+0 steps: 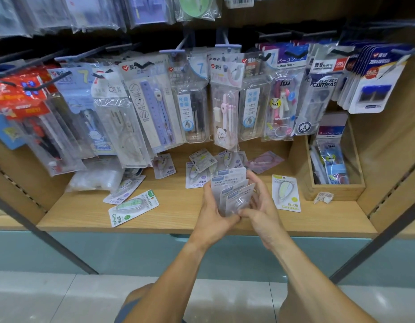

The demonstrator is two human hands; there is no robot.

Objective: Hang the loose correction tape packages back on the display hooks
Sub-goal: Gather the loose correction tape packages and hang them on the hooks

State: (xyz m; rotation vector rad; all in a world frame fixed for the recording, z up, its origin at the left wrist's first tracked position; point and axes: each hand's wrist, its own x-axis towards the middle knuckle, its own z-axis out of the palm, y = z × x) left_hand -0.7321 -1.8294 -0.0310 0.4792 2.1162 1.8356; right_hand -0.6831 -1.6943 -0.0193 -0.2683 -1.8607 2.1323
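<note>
Both hands hold a fanned stack of correction tape packages (pixel 232 191) upright over the wooden shelf (pixel 178 220), backs toward me. My left hand (pixel 212 212) grips the stack's left edge and my right hand (pixel 260 206) grips its right side, thumbs meeting at the bottom. Loose packages lie flat on the shelf: a green one (pixel 133 207) at the front left, another (pixel 123 190) behind it, one (pixel 286 193) to the right, and several (pixel 201 169) in a heap at the back. Two lilac display hooks (pixel 172 51) (pixel 227 45) jut out above the heap.
Compass and ruler sets (pixel 155 108) hang in a dense row on black hooks above the shelf back. A wooden box (pixel 334 190) of packaged goods stands at the right, a crumpled paper (pixel 323 198) before it. Clear plastic bags (pixel 97 177) lie at the left.
</note>
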